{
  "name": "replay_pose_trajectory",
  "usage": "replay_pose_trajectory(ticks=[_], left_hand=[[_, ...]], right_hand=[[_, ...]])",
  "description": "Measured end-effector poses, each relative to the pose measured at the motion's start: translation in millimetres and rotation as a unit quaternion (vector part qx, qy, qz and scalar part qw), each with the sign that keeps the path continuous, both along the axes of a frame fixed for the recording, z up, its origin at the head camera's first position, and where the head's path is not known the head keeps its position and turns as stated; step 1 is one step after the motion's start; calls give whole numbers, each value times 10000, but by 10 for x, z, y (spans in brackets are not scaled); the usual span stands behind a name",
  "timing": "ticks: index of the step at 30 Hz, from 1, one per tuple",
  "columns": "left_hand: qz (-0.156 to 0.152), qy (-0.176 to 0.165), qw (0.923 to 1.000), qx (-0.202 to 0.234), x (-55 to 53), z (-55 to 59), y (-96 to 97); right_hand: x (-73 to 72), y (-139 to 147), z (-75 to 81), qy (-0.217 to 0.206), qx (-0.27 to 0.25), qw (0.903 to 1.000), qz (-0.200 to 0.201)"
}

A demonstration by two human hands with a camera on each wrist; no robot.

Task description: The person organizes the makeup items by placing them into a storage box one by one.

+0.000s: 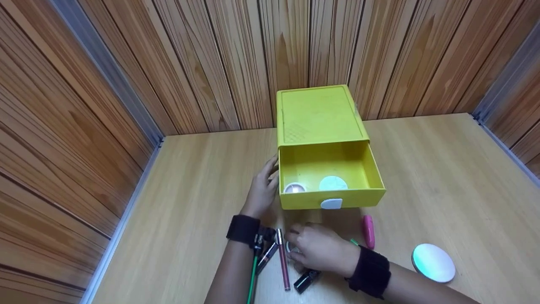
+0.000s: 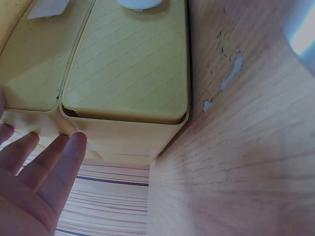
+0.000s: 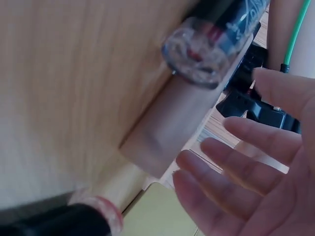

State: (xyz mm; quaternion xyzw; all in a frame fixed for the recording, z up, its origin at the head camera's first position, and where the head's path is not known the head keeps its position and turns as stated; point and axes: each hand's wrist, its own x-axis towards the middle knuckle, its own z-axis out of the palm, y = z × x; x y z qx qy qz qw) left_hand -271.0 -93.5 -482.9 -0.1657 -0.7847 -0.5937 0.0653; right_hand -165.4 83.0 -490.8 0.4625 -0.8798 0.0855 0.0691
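Note:
A yellow drawer box stands against the back wall, its upper drawer pulled out. Inside lie a small round container and a pale round disc. My left hand rests against the box's left side; its straight fingers touch the edge in the left wrist view. My right hand is low before the drawer, fingers spread, with nothing visible held in the right wrist view. Near it are a slim dark-pink tube, a black-capped clear bottle and a brownish-pink tube.
A pink tube lies right of the right hand, and a white round compact farther right. A black tube lies beside the left wrist. The lower drawer is closed. Wood-panelled walls border the table.

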Motion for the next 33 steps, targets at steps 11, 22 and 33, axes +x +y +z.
replay_pose_trajectory(ticks=[11, 22, 33], left_hand=[[-6, 55, 10000, -5, 0, 1, 11], [-117, 64, 9995, 269, -15, -9, 9], [79, 6, 10000, -13, 9, 8, 2]], right_hand=[[-19, -10, -54, -340, 90, 9994, -66], [60, 77, 167, 1124, -1132, 9865, 366], [327, 193, 695, 1503, -1503, 9735, 843]])
